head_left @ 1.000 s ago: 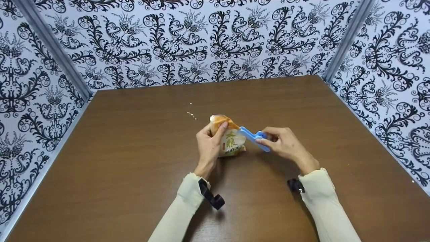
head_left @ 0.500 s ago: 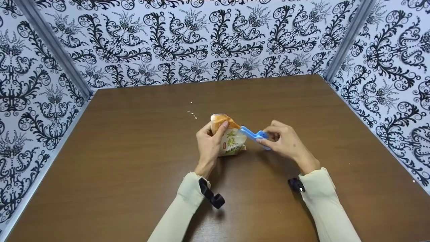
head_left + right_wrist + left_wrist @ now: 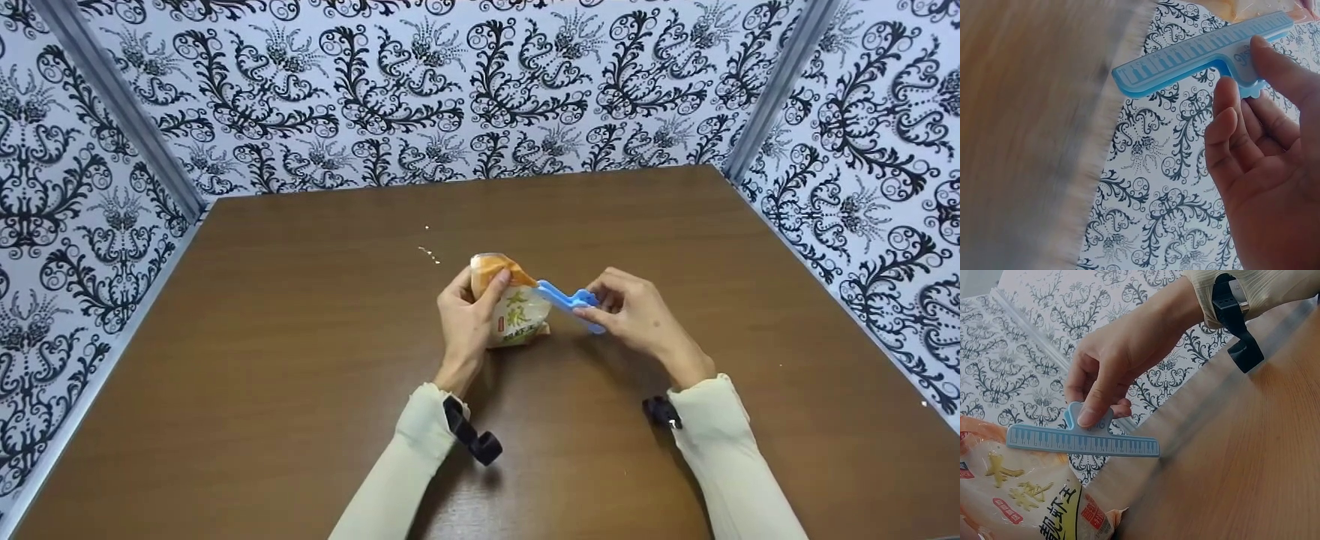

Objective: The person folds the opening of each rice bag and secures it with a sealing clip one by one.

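Observation:
My left hand [image 3: 466, 322] grips the upper left of a plastic food bag [image 3: 517, 319] with an orange top and printed characters, holding it upright above the table. Between thumb and fingers, my right hand [image 3: 637, 311] pinches the handles of a blue bag clip [image 3: 559, 295]. The clip's long bar has a piano-key print, plain in the left wrist view, where the clip [image 3: 1084, 441] overlaps the right edge of the bag's folded top [image 3: 982, 430]. From the right wrist view, a narrow gap runs along the near end of the clip [image 3: 1185, 53]; the far end meets the bag.
The brown wooden table [image 3: 300, 360] stretches around both hands. A few small pale crumbs [image 3: 429, 255] lie beyond the bag to the left. Walls with black-and-white scroll patterns [image 3: 420, 90] enclose the back and sides. Each wrist wears a black strap [image 3: 471, 435].
My right hand has shifted slightly, its fingers rising a little on the clip's handles, and the clip's near end has tipped up slightly. The left hand and the bag have stayed nearly still.

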A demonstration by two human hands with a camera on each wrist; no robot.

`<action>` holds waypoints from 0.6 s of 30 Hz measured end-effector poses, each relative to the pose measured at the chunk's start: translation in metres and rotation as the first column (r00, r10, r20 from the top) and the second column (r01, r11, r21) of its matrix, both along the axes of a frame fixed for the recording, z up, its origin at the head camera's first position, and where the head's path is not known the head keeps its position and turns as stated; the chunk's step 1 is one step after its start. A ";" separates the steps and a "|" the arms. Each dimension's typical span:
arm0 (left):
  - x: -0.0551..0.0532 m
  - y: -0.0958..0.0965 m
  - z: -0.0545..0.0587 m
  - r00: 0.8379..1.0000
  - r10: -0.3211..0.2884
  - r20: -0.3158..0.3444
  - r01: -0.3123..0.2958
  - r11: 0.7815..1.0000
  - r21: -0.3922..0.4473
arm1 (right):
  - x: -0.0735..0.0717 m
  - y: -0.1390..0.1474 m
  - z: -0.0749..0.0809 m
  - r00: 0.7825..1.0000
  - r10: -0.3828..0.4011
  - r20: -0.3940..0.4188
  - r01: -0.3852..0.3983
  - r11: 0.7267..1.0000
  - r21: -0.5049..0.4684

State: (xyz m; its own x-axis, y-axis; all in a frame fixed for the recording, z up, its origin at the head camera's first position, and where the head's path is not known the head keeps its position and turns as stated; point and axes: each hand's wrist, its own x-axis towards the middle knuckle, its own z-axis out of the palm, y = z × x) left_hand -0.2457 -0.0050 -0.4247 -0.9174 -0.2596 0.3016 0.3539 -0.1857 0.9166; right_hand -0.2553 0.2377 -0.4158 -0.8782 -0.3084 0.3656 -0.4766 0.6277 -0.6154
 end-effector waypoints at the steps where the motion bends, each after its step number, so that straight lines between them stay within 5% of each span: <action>1: 0.000 0.000 0.000 1.000 -0.002 0.000 0.002 1.000 0.001 | 0.001 0.000 0.000 1.000 0.002 0.001 -0.002 1.000 0.003; 18: 0.000 0.000 0.001 1.000 -0.003 0.006 0.003 1.000 0.017 | 0.005 -0.004 0.005 1.000 -0.009 -0.009 0.010 1.000 0.022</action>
